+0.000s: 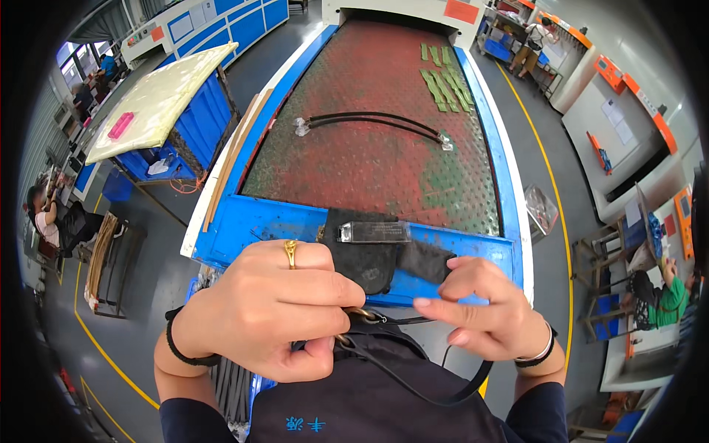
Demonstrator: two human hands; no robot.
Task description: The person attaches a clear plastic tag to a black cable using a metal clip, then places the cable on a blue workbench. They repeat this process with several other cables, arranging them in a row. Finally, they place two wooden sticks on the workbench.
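My left hand [281, 317], with a gold ring on one finger, is closed on one end of a thin black strap [428, 396] with brass-coloured metal fittings [362, 314]. The strap loops down to the right over my dark apron. At the right, my right hand [487, 306] has its thumb and forefinger at another stretch of the strap; the contact is partly hidden. Just beyond my hands, a black pad [365, 273] lies on the blue machine edge, with a small clear-and-black box [375, 232] on top. Next to it rests a dark cloth-like piece [427, 262].
Ahead stretches a worn red-green conveyor belt [354, 162] bearing two black straps [377, 117] with clear-wrapped ends and several green strips [447, 88]. Left stands a table with a yellowish cover [166, 96]. Dark strips [233, 391] hang below my left arm. Other people work at both sides.
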